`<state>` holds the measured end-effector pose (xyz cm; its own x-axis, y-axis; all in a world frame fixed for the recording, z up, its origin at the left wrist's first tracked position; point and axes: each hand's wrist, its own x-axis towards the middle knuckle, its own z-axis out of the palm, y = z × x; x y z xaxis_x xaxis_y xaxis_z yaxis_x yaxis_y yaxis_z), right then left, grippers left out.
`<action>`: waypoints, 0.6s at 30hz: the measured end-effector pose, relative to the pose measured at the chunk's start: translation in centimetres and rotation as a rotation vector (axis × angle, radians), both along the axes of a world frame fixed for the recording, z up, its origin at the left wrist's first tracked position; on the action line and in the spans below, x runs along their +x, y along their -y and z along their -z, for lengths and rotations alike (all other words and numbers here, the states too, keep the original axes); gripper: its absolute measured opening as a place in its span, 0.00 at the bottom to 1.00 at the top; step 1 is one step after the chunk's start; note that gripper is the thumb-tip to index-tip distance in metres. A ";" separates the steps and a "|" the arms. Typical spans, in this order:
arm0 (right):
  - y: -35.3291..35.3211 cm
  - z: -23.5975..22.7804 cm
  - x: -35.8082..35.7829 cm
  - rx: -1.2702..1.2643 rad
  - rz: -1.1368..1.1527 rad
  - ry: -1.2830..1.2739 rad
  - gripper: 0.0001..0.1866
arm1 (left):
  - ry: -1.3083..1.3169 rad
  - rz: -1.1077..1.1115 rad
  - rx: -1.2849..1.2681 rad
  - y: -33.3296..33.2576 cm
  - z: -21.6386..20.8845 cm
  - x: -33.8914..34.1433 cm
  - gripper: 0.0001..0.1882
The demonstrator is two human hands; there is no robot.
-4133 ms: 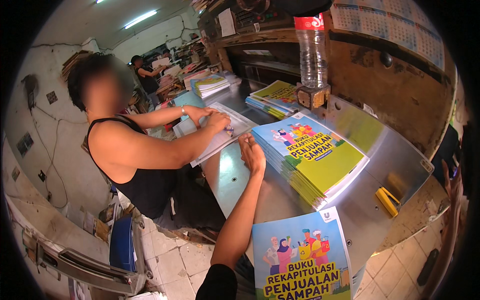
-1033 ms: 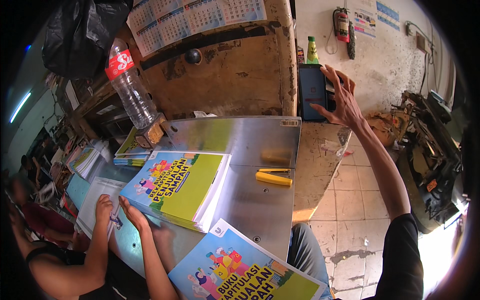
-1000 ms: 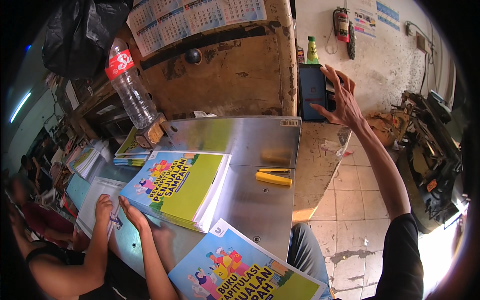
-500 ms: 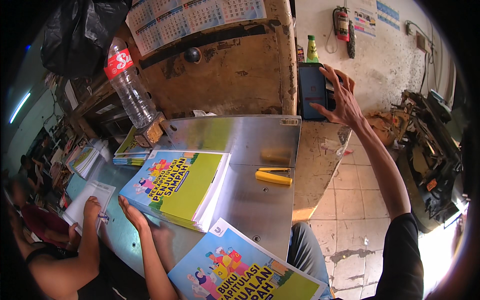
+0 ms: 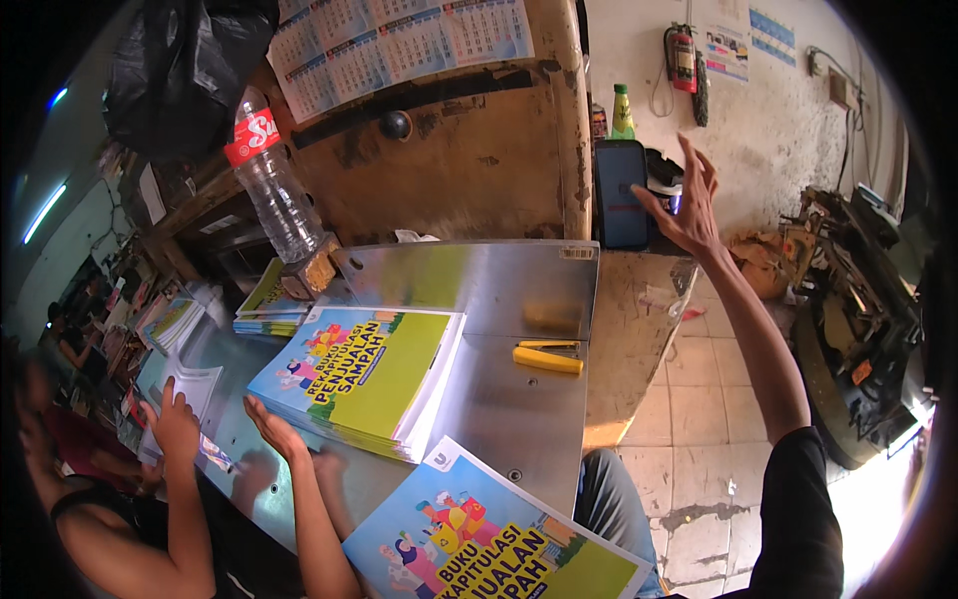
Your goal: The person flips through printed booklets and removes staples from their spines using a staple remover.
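While the head view shows the left hand (image 5: pixel 276 431) open beside the booklet stack (image 5: pixel 394 374), the right hand (image 5: pixel 692 220) spreads thumb and fingers at the phone (image 5: pixel 619 195), upright near the green bottle (image 5: pixel 623 115). Phone use seems in hand; the next move probably calls for 1 light thumb touch.

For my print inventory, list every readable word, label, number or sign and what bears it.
Wording isn't copied here, only located.
Booklet stack: title, readable.
Front booklet: title, partly cut off.
Clear bottle: red label, partly visible lettering.
Calendar: dates, mostly too small.
Wall posters, phone, barcode sticker, green bottle, extinguisher: too small or blurred.
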<state>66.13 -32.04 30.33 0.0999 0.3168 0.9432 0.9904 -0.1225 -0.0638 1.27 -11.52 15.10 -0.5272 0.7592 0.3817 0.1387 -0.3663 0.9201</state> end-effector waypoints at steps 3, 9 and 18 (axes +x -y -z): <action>-1.3 0.2 0.1 0.149 -0.004 -0.315 0.60 | -0.016 -0.025 0.036 -0.9 1.1 -0.8 0.34; -1.6 -0.1 0.0 0.108 -0.023 -0.656 0.70 | 0.010 -0.029 0.049 -0.9 1.1 -0.6 0.33; -1.5 1.7 5.3 0.031 -0.260 -0.986 0.70 | 0.042 0.015 0.076 -2.3 2.1 -1.4 0.31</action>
